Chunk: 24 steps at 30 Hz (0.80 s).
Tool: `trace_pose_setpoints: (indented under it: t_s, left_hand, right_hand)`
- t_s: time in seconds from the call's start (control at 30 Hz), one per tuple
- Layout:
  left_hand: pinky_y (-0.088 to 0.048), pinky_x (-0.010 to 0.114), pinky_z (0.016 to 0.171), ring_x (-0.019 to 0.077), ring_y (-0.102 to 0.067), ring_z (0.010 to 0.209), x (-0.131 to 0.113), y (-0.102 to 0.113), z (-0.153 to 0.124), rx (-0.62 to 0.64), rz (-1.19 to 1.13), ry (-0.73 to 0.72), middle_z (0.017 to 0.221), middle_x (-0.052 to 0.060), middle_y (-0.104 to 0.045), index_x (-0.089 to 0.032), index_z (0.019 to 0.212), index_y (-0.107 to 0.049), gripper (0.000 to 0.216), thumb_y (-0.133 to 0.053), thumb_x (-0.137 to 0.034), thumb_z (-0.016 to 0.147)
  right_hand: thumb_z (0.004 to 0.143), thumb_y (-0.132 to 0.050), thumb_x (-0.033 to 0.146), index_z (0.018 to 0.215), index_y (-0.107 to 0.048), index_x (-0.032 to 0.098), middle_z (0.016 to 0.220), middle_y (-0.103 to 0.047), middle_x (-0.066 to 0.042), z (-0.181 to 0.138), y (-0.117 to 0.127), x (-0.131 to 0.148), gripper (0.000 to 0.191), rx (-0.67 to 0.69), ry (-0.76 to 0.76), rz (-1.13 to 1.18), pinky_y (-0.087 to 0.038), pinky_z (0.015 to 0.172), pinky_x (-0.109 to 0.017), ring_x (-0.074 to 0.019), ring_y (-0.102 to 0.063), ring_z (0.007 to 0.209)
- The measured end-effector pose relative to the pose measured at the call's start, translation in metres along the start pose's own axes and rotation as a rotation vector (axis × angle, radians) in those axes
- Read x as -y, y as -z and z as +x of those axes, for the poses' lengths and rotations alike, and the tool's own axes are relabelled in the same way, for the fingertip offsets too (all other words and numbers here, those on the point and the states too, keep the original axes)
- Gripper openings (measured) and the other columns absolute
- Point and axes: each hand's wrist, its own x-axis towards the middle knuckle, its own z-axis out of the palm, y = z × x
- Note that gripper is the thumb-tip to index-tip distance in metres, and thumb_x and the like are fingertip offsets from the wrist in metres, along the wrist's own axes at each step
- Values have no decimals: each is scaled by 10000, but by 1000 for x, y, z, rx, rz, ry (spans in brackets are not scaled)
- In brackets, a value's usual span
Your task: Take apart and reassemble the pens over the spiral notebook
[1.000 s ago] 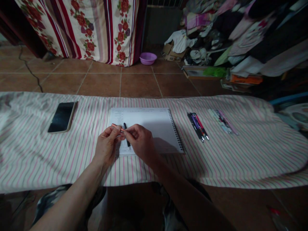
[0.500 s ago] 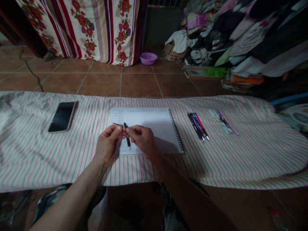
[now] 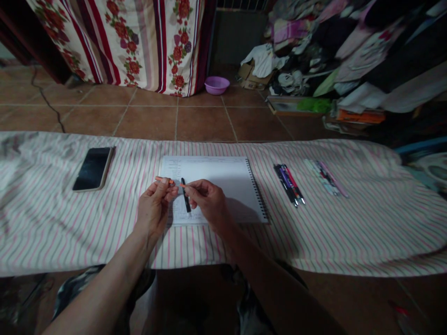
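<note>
My left hand [image 3: 153, 205] is closed in a pinch on a slim orange pen [image 3: 159, 178], whose end sticks out to the left past the thumb. My right hand [image 3: 210, 199] pinches a small orange pen part [image 3: 183, 185] between thumb and fingertips; most of it is hidden. A short gap separates the two orange pieces. Both hands hover over an open spiral notebook [image 3: 223, 170], whose left page edge carries writing. On it, between my hands, lies a black pen [image 3: 186, 197].
A phone [image 3: 92, 169] lies to the left on the striped cloth [image 3: 132, 246]. To the right are a bundle of dark, purple and red pens [image 3: 289, 184] and a paler group of pens [image 3: 326, 177]. Beyond, a purple basin [image 3: 217, 85] stands on the tiled floor.
My hands have drawn slightly apart, opening a gap between the orange pen and its small part. The left hand has tilted and shifted a little left. The black pen stays on the notebook.
</note>
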Motion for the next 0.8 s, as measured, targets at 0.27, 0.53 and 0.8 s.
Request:
trace_pose_setpoints:
  t_s: [0.27, 0.53, 0.8]
  left_hand:
    - [-492, 176, 543, 110, -622, 640, 2, 4, -1, 146, 230, -16, 726, 32, -635, -118, 694, -598, 108, -666, -200, 706]
    - [-418, 188, 443, 77, -502, 462, -2, 7, -9, 205, 629, -219, 619, -25, -569, -160, 838, -610, 179, -670, -240, 689]
    - [-412, 203, 507, 112, -532, 555, 5, 21, -4, 180, 830, -342, 758, 26, -652, -189, 769, -660, 133, -682, -224, 643]
  right_hand:
    - [647, -661, 317, 706, -619, 162, 466, -537, 60, 2, 4, -6, 171, -13, -26, 27, -398, 385, -172, -53, -457, 382]
    - [638, -666, 297, 723, -632, 172, 519, -567, 47, 1, 7, -1, 155, -8, -54, 68, -412, 416, -169, -58, -489, 440]
    - [621, -673, 291, 718, -610, 177, 524, -551, 51, 1, 7, -1, 163, -6, -44, 87, -397, 421, -173, -63, -480, 452]
